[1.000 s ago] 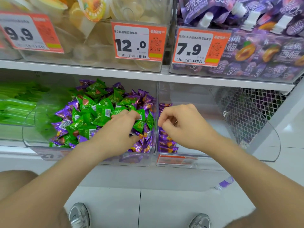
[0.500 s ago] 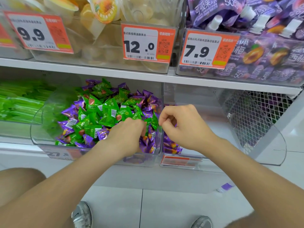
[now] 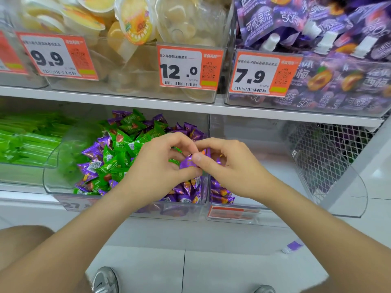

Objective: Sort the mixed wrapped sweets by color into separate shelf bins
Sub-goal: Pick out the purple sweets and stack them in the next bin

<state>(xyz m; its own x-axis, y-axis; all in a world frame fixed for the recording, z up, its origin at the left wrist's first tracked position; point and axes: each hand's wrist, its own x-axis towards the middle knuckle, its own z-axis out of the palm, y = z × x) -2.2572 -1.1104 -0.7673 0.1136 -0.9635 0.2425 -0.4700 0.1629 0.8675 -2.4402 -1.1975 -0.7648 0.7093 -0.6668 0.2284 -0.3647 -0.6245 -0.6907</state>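
Note:
A clear bin (image 3: 50, 182) on the lower shelf holds a heap of mixed green and purple wrapped sweets (image 3: 114, 159). The clear bin to its right (image 3: 338, 204) holds a few purple sweets (image 3: 221, 195) at its front left corner. My left hand (image 3: 156, 168) and my right hand (image 3: 230, 166) meet over the wall between the two bins. Both pinch the same purple sweet (image 3: 188, 162) between fingers and thumbs. More purple sweets show behind my right fingers.
A bin of long green packs (image 3: 25, 142) stands at the far left. The upper shelf carries jelly cups (image 3: 135, 24) and purple pouches (image 3: 317, 34) behind price tags 9.9, 12.0 and 7.9. A purple wrapper (image 3: 293, 246) lies on the tiled floor. My shoes show below.
My left hand lifted out of the heap holding a purple sweet and moved right. My right hand came left to meet it and took hold of the same sweet.

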